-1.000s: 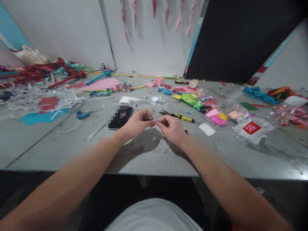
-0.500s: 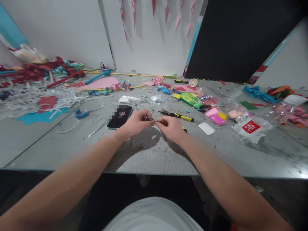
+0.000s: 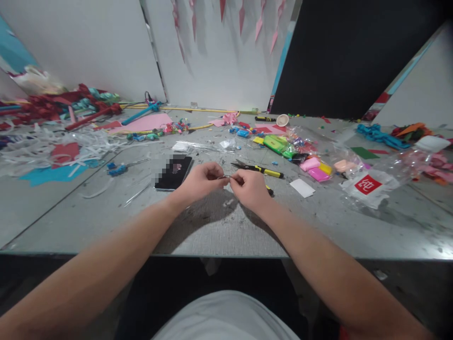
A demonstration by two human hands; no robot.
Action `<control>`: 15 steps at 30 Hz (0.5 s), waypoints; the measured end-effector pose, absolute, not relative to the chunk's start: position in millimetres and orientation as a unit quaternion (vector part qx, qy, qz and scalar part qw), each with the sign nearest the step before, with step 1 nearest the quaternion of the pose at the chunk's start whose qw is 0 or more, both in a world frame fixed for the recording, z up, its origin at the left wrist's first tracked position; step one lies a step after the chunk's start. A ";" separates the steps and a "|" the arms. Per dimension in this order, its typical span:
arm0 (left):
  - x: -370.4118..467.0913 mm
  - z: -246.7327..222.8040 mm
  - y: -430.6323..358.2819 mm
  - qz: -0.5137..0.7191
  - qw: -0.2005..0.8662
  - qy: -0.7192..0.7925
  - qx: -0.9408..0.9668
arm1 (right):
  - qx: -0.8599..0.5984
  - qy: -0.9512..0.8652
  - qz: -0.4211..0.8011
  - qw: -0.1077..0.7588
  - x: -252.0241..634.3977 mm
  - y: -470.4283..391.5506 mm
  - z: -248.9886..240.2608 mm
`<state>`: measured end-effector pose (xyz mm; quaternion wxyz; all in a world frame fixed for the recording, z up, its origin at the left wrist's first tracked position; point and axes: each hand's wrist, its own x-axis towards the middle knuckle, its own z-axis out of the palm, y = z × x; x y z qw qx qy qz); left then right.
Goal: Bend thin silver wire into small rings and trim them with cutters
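My left hand (image 3: 205,179) and my right hand (image 3: 249,186) meet fingertip to fingertip above the middle of the grey table (image 3: 226,236). Both are closed in a pinch. A thin, dark little piece (image 3: 222,177) shows at the left fingertips; it is too small to name. Whatever the right fingers pinch is hidden. Just behind the right hand lies a pair of scissors (image 3: 256,168) with black and yellow handles. A phone (image 3: 173,172) with a dark screen, partly pixelated, rests beside the left hand.
To the right are a folded white paper (image 3: 302,188), bright clay packets (image 3: 314,169) and a clear plastic bottle (image 3: 392,172). At left lie white strips (image 3: 78,139), blue paper (image 3: 56,174) and red crepe pieces (image 3: 53,111). A utility knife (image 3: 265,119) lies at the back.
Both hands stay pinched together in nearly the same place. The dark thin piece at the left fingertips shows more clearly now. The view has shifted slightly.
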<state>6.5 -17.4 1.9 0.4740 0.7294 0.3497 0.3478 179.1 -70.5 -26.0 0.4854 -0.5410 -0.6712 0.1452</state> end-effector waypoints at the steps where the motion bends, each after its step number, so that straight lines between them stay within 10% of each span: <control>1: 6.2 1.7 -16.2 0.346 0.487 0.347 0.723 | -0.538 -0.672 0.149 0.487 179.4 -70.1 -26.4; 15: 0.3 0.9 -10.0 0.331 0.646 0.291 0.624 | -0.439 -0.614 0.370 0.541 185.1 -62.2 -34.5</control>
